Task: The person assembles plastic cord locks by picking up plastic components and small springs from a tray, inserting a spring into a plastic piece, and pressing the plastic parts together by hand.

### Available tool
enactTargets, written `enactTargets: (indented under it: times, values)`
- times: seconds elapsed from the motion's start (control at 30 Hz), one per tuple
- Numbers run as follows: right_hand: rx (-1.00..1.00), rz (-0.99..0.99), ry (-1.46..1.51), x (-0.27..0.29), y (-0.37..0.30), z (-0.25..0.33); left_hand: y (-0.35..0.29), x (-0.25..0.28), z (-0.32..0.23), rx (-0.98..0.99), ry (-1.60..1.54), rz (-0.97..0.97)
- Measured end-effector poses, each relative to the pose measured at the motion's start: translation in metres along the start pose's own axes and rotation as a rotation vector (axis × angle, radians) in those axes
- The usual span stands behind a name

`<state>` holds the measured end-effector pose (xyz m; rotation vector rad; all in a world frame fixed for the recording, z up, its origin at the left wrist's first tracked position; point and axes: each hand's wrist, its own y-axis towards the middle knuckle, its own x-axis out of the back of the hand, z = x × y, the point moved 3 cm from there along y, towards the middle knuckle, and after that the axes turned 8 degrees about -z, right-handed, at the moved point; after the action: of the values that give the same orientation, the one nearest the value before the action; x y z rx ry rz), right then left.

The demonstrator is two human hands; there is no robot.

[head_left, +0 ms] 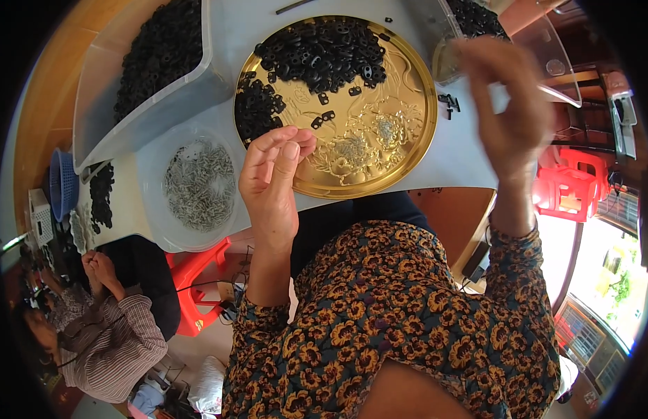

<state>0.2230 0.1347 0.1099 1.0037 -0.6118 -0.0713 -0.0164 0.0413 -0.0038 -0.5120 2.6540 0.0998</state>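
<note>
My left hand (pixel 271 181) is over the near left edge of a round golden tray (pixel 414 105). Its thumb and fingertips are drawn together, and anything between them is too small to make out. Raised over the right side of the table, my right hand (pixel 509 112) is smeared by motion, so its fingers cannot be read. Small black two-holed plastic pieces (pixel 324 56) are heaped at the tray's far side, with another black pile (pixel 259 110) at its left. A few pieces lie loose in the middle. Tiny silvery metal parts (pixel 352 149) form small piles at the near side.
Left of the tray stands a clear tub of silvery metal parts (pixel 201 188), beside a large clear bin (pixel 146 129) of black pieces. Another clear bin (pixel 558 66) is at far right. Red stools (pixel 572 185) stand below. A person in stripes (pixel 121 335) sits at lower left.
</note>
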Motion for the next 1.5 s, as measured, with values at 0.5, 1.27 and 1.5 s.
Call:
enactTargets:
  times: [0.5,1.27,1.5]
  values:
    - [-0.131,0.536,-0.275,-0.102,-0.064,-0.033,0.0,-0.004,0.0,0.048,0.046,0.02]
    - [-1.225,0.326,0.787,-0.079,-0.093,0.038,-0.014,-0.036,-0.004,-0.663,0.805,0.115]
    - [-0.983,0.227,0.679,-0.071,-0.108,0.058,-0.021,-0.024,-0.001,-0.6,0.718,0.138]
